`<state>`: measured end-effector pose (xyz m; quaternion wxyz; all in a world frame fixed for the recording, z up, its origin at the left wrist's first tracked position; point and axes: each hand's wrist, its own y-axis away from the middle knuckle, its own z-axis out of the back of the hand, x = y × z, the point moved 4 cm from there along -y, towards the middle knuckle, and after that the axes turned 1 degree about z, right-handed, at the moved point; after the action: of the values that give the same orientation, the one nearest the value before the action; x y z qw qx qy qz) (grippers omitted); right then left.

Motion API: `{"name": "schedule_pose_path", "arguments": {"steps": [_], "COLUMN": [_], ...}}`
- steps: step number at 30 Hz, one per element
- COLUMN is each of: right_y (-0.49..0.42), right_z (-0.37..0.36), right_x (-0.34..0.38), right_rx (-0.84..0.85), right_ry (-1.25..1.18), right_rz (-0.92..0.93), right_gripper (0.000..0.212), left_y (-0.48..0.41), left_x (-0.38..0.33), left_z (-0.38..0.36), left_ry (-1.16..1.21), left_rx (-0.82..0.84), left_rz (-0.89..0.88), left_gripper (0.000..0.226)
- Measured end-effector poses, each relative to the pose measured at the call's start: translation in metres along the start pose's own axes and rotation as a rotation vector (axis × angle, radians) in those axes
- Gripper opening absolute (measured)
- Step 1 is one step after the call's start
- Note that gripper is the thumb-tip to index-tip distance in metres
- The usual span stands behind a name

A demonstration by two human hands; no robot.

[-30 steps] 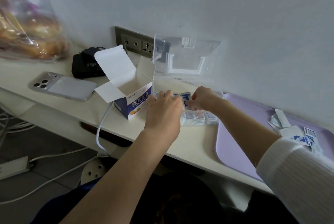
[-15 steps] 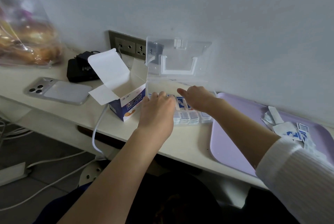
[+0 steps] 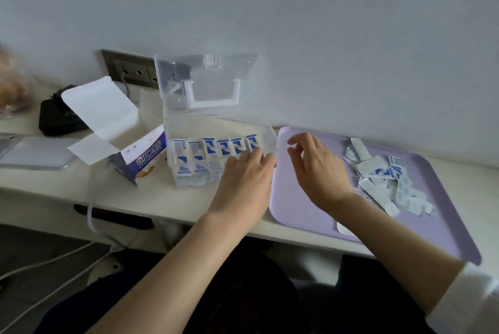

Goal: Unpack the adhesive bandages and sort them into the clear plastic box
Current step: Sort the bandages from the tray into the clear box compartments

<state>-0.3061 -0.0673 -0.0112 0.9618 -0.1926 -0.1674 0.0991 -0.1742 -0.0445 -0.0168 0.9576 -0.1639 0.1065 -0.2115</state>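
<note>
While the left hand (image 3: 247, 171) rests palm-down on the near right corner of the clear plastic box (image 3: 172, 128), its fingers (image 3: 252, 157) lie flat across the packed row and seem to grip nothing. The right hand (image 3: 318, 169) hovers over the left part of the purple tray (image 3: 310, 215), fingers (image 3: 298, 139) loosely spread and curled, empty as far as I can tell. Adhesive bandages (image 3: 208, 153) stand on edge inside the box, their long axes upright and blue-printed ends up, ranked side by side from left to right. A loose heap of more bandages (image 3: 383, 174) lies flat on the tray's far right, pointing every which way, well apart from either hand. Each wrapped strip should be nearly weightless, thin and floppy (paper wrappers, likely a little slick), so I judge a pinch across the short edges best, lifting one at a time. An opened cardboard carton (image 3: 140, 155) sits just left of the box on the bench (image 3: 151, 198). The box's lid (image 3: 208, 77) stands open against the wall.
</note>
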Motion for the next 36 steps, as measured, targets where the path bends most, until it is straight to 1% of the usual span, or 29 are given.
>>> {"name": "schedule_pose_path", "arguments": {"steps": [4,6,8,10,12,14,15,17,23,27,29,31,33,34,36], "right_y": [0.012,0.019,0.028,0.039,0.05,0.057,0.058,0.055,0.043,0.041,0.041,0.042,0.039,0.037,0.034], "right_z": [0.001,0.0,0.001,0.005,0.012,0.014,0.014,0.011,-0.009,-0.02,-0.021,-0.019,-0.013,-0.01,-0.007], "right_x": [-0.06,-0.094,-0.133,-0.168,-0.198,-0.213,-0.215,-0.211,-0.164,-0.135,-0.124,-0.116,-0.118,-0.123,-0.136], "right_rx": [0.051,0.128,0.2,0.257,0.314,0.352,0.36,0.358,0.387,0.411,0.437,0.462,0.398,0.359,0.328], "right_ry": [0.019,0.062,0.137,0.196,0.199,0.183,0.195,0.225,0.179,0.11,0.016,-0.07,-0.072,-0.067,-0.076], "right_rz": [-0.126,-0.236,-0.362,-0.514,-0.681,-0.766,-0.761,-0.689,-0.36,-0.182,-0.12,-0.078,-0.076,-0.131,-0.299], "right_gripper": [0.022,0.03,0.039,0.048,0.055,0.06,0.06,0.059,0.057,0.054,0.051,0.05,0.052,0.054,0.056], "left_y": [0.002,0.001,-0.003,-0.006,-0.01,-0.012,-0.014,-0.017,-0.026,-0.027,-0.029,-0.03,-0.03,-0.03,-0.027], "left_x": [-0.03,-0.044,-0.058,-0.065,-0.075,-0.08,-0.083,-0.084,-0.084,-0.085,-0.084,-0.083,-0.08,-0.079,-0.08], "left_z": [-0.029,-0.041,-0.052,-0.063,-0.072,-0.081,-0.083,-0.087,-0.086,-0.082,-0.08,-0.079,-0.081,-0.084,-0.09], "left_ry": [0.026,0.036,0.036,0.039,0.033,0.031,0.023,0.0,0.018,0.046,0.043,0.025,0.041,0.05,0.049], "left_rx": [0.125,0.213,0.296,0.37,0.409,0.433,0.441,0.431,0.379,0.327,0.296,0.265,0.262,0.281,0.334], "left_rz": [-0.117,-0.146,-0.163,-0.139,-0.122,-0.114,-0.113,-0.113,-0.072,-0.007,0.021,0.019,0.024,0.027,0.015], "left_gripper": [0.031,0.032,0.028,0.028,0.03,0.031,0.031,0.032,0.032,0.028,0.028,0.03,0.033,0.034,0.034]}}
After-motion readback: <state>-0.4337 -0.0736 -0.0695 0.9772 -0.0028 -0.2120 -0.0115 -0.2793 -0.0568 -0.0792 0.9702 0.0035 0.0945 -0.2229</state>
